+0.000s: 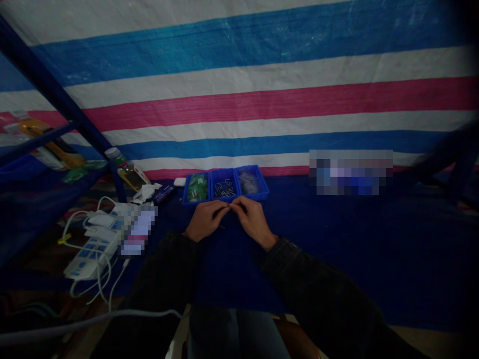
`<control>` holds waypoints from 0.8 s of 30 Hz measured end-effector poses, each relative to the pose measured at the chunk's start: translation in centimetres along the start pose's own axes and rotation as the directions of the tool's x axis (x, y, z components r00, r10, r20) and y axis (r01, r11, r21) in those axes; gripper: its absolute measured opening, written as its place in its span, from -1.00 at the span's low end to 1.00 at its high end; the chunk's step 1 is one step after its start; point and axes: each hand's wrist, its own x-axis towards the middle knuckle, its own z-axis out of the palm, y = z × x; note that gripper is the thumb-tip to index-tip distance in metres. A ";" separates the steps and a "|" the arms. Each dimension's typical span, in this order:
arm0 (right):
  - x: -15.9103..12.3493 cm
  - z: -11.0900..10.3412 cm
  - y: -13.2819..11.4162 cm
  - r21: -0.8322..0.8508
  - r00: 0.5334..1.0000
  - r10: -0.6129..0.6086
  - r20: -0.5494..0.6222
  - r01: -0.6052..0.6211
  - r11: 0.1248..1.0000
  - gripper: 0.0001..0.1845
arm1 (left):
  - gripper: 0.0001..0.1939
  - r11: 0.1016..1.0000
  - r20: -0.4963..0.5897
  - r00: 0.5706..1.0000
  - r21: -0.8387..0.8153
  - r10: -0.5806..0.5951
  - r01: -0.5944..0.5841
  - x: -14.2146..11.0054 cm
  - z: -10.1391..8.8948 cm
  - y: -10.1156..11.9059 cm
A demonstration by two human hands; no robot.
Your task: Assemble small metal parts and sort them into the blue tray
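Over the blue table, my left hand point(208, 218) and my right hand point(253, 219) meet fingertip to fingertip. Both are closed in a pinch, and whatever sits between the fingertips is too small to make out. Just beyond them stand three joined blue bins. The left bin point(184, 198) holds green pieces point(198, 187). Small metal pins point(224, 188) lie loose in the middle bin point(211, 180). Clear plastic pieces point(249, 183) fill part of the right bin point(265, 185). A thin small piece point(222, 227) lies on the table below my left hand.
To the left lie a white power strip point(84, 262) with tangled cables and a blurred-out phone point(139, 232). A bottle point(125, 167) and crumpled tissue point(147, 192) stand behind them. A striped tarp point(239, 107) hangs at the back. Blue metal posts point(80, 117) frame the left side.
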 end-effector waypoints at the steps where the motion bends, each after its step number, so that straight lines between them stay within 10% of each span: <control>1: 0.0 0.0 0.0 0.017 1.000 -0.005 -0.002 0.005 1.000 -0.80 | -0.81 1.000 0.000 1.000 -0.005 -0.003 0.003 0.0 0.0 -0.1; 17: 0.2 -0.3 -0.4 0.028 0.992 0.034 -0.124 -0.031 0.999 -0.88 | -0.74 0.996 0.008 0.996 0.003 -0.091 0.091 0.1 -0.5 0.0; 24: 0.2 -0.3 0.0 -0.057 0.989 0.090 -0.119 -0.098 0.994 -0.58 | -0.76 0.997 0.011 0.997 0.019 -0.073 0.073 0.1 -0.5 0.3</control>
